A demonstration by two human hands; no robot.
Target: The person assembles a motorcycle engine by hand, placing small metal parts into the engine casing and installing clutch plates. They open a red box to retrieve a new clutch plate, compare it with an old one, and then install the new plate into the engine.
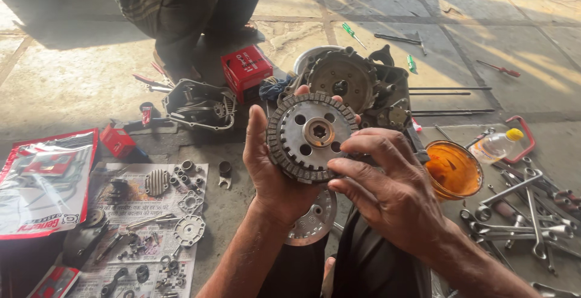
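Clutch hub (311,135) held up over the floor, near the open engine case (357,89). Left hand (272,171) cups its rim; right hand (387,186) fingertips pinch the right edge. Inspection step, likely; next move needs a steady grip.

The left hand (275,171) covers the back of the round clutch pack (310,135). A metal disc (313,218) hides partly under both wrists. The crouching person (181,7) is cut off by the top edge. Small parts on the newspaper (142,225) are too tiny to tell.
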